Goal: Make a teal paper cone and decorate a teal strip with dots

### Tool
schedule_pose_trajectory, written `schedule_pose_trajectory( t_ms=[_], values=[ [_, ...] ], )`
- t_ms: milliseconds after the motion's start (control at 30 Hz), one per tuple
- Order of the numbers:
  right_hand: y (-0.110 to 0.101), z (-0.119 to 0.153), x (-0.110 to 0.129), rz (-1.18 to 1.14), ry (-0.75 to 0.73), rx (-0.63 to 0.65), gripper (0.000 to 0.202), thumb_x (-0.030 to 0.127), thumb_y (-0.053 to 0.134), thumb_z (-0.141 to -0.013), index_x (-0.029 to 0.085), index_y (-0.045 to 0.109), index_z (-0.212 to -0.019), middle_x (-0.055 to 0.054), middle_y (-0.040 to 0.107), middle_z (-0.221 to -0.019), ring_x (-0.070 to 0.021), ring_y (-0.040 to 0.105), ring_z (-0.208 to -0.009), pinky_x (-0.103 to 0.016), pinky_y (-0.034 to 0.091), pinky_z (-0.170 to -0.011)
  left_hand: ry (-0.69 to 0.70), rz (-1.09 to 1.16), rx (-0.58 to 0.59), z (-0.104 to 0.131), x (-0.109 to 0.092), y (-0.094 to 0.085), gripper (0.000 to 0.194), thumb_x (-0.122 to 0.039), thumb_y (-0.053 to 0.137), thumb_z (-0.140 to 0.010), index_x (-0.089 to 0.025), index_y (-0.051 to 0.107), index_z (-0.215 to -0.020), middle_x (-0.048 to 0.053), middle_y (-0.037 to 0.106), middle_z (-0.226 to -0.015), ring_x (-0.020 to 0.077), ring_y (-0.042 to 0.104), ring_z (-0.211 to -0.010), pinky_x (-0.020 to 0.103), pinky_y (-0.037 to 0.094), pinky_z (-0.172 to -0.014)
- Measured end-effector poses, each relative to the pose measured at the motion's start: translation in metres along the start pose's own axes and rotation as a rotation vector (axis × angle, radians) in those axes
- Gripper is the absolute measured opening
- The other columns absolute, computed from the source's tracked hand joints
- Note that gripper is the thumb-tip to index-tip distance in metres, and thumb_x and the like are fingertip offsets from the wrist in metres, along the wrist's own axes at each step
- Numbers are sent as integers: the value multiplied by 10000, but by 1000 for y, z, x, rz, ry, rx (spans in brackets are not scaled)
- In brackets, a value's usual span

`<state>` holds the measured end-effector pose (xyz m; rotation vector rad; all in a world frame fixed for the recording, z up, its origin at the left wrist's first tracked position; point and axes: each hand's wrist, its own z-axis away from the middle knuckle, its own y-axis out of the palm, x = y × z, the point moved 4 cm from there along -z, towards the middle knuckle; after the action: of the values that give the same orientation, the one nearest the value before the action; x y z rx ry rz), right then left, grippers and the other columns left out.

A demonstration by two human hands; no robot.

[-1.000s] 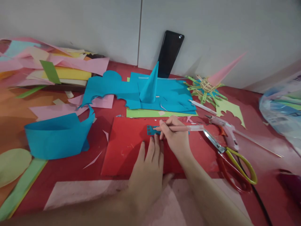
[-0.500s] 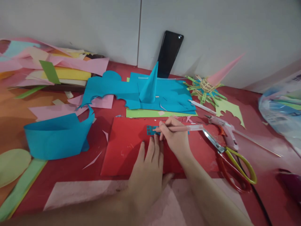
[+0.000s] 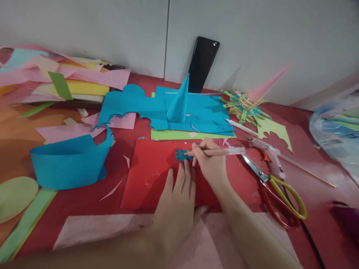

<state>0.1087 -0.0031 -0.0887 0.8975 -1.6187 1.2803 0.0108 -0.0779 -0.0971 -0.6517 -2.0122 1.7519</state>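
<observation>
In my right hand (image 3: 211, 164) is a pink pen (image 3: 218, 151), its tip resting on a small blue paper strip (image 3: 179, 154). Dark marks show at the strip's left end; much of the rest lies hidden under my right hand. My left hand (image 3: 176, 201) lies flat with fingers spread, fingertips at the strip's lower edge. Beneath both is a bright red sheet (image 3: 148, 179). Behind it, a blue paper cone (image 3: 179, 102) stands on blue sheets (image 3: 210, 112).
Scissors (image 3: 262, 175) and a pink glue gun (image 3: 267, 151) lie to the right. A pink cone on a spiky paper piece (image 3: 246, 102) stands behind them. A phone (image 3: 202, 65) leans on the wall. On the left are a blue paper band (image 3: 67, 164) and stacked paper scraps (image 3: 84, 82).
The pen tip has shifted slightly to the right along the blue strip, my right hand moving with it. My left hand stays in place.
</observation>
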Motion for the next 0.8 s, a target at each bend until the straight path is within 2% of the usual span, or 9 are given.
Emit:
schedule_pose_trajectory(
  t_ms=[267,533,800],
  values=[
    [2,1,1,5,-14,6,280,284,514,-810,225,394,-564,64,470,-392,-168,662,-634,-248,484,-595,0,-12,10,-1,-1,-1,614,-506,361,-813,-55,516,-1200,182,466,-1293,315,394,-1213,455,337,-950],
    [0,2,1,35,-21,-22,278,265,504,-810,226,382,-563,68,459,-384,-171,661,-636,-247,473,-585,2,1,4,0,0,0,618,-490,356,-819,-31,505,-1205,205,444,-1302,327,392,-1213,466,341,-943],
    [0,1,1,24,-28,-9,277,222,498,-797,231,373,-550,74,436,-357,-177,663,-622,-263,494,-599,-1,4,31,0,1,0,619,-500,350,-820,-51,495,-1221,184,453,-1303,324,390,-1213,464,336,-950]
  ],
)
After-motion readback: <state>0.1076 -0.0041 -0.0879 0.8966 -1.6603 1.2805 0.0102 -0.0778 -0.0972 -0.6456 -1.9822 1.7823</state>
